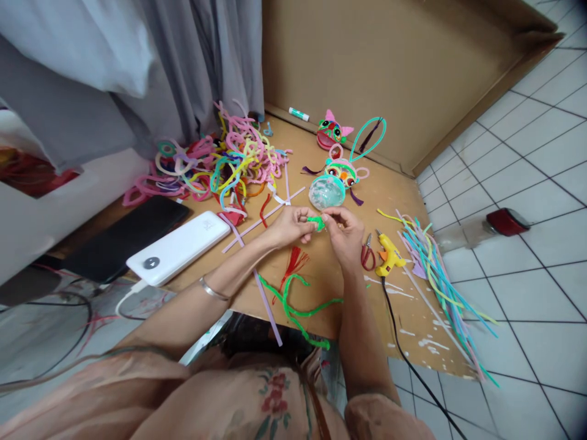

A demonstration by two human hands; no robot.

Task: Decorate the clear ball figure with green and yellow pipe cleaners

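A small green coiled piece [316, 223] is pinched between my two hands above the middle of the table. My left hand [293, 226] closes its thumb and fingers on its left side, while my right hand [343, 232] grips the right side. Just beyond them sits a clear, round plastic bowl shape [326, 192], touching a decorated animal face [342, 173] with pink loops. Nearer my body lie green fuzzy stems [288, 299] and a red tassel [296, 263].
Tangled colourful stems [238, 159] fill the back left, behind a white power bank [178, 247] and black phone [128, 238]. Red-handled scissors [368, 255], a yellow glue gun [389, 253] with a black cord and straight stems [440, 275] lie right. A red-mouthed face [329, 133] stands behind.
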